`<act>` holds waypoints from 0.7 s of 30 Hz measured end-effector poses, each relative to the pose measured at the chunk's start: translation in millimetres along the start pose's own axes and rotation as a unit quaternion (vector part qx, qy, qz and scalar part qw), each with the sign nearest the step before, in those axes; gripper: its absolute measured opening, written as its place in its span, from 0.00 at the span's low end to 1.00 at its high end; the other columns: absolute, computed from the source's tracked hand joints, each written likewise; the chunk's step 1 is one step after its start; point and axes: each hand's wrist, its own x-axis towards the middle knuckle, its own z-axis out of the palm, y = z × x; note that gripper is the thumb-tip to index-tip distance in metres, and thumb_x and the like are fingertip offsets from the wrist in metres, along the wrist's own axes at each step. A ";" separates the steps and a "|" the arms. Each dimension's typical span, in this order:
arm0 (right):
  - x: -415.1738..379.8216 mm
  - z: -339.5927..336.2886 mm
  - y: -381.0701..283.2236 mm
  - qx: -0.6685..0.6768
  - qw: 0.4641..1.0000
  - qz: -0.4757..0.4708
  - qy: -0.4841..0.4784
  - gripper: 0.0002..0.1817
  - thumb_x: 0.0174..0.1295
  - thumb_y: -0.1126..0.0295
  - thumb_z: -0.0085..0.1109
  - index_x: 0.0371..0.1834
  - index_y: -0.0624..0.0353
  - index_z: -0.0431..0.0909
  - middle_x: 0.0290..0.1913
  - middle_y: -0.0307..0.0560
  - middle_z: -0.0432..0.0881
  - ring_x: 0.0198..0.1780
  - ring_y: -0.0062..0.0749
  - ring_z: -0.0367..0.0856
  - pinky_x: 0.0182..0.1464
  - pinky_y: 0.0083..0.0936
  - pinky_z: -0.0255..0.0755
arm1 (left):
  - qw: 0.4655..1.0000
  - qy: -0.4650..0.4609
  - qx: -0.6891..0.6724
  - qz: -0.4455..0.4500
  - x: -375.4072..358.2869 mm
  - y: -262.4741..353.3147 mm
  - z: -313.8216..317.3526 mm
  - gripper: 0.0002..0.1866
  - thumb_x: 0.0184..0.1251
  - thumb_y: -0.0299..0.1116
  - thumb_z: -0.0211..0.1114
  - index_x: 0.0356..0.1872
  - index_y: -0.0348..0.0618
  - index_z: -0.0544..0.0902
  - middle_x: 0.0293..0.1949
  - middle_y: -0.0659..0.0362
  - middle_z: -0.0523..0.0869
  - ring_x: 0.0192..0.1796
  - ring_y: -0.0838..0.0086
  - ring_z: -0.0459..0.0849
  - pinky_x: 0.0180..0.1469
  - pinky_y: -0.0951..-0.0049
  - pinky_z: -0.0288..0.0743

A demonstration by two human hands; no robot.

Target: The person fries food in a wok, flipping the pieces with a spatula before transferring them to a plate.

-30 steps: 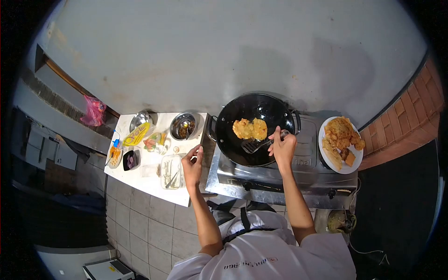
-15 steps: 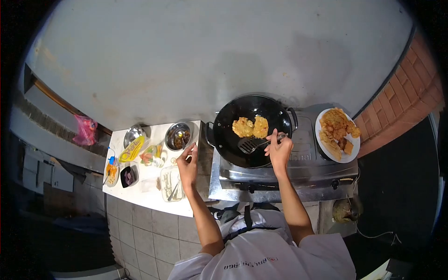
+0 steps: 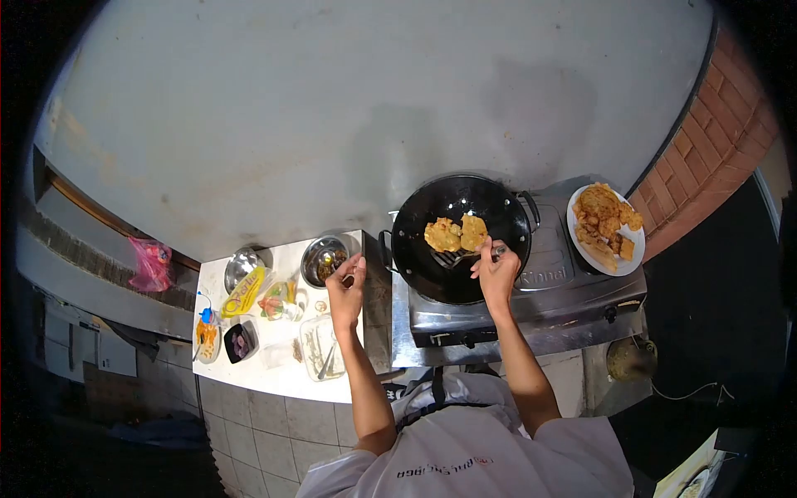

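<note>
My right hand [image 3: 496,274] is closed around the handle of a slotted spatula [image 3: 447,259]. The spatula's blade lies in a black wok [image 3: 432,286], its front edge at or under two golden fritters [image 3: 443,236] that sit side by side. Near the steel bowl [image 3: 314,270] with dark bits inside, my left hand [image 3: 346,290] hovers with loosely bent fingers and nothing visible in it. The wok rests on a steel gas stove [image 3: 540,319].
A white plate [image 3: 633,259] of fried pieces stands right of the wok. On the white table [image 3: 249,378] are a yellow packet [image 3: 243,292], a dark dish [image 3: 238,342], a clear container [image 3: 315,353] with a spoon and another steel bowl [image 3: 242,267]. A brick edge [image 3: 693,183] borders the right.
The spatula blade has moved up against the fritters, partly beneath them. My left hand stays raised beside the bowl. The whole view has shifted slightly.
</note>
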 end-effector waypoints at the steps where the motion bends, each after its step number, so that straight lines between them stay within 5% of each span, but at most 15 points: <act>1: 0.2 2.1 3.5 0.028 1.000 0.001 0.002 0.17 0.67 0.68 0.51 0.24 0.72 0.75 0.17 0.46 0.77 0.15 0.24 0.77 0.15 0.21 0.72 | 1.000 -0.003 0.007 -0.005 1.1 0.8 -0.6 0.17 0.65 0.37 0.62 0.49 0.35 0.81 0.28 0.66 0.76 0.28 0.85 0.69 0.30 0.84 0.64; 14: -18.3 -1.2 25.2 0.165 0.985 -0.021 -0.055 0.11 0.68 0.73 0.48 0.34 0.72 0.74 0.33 0.48 0.80 0.21 0.22 0.77 0.20 0.17 0.72 | 1.000 -0.004 0.004 0.003 8.2 -5.7 5.1 0.17 0.65 0.38 0.63 0.47 0.35 0.82 0.27 0.68 0.75 0.26 0.87 0.65 0.27 0.84 0.60; 21: -19.0 -3.2 19.2 0.148 0.986 -0.046 -0.057 0.11 0.68 0.73 0.47 0.34 0.72 0.74 0.33 0.49 0.80 0.22 0.22 0.77 0.21 0.17 0.73 | 1.000 0.010 0.020 0.011 -1.4 3.6 1.1 0.16 0.64 0.38 0.63 0.47 0.37 0.82 0.26 0.67 0.76 0.26 0.86 0.66 0.26 0.83 0.61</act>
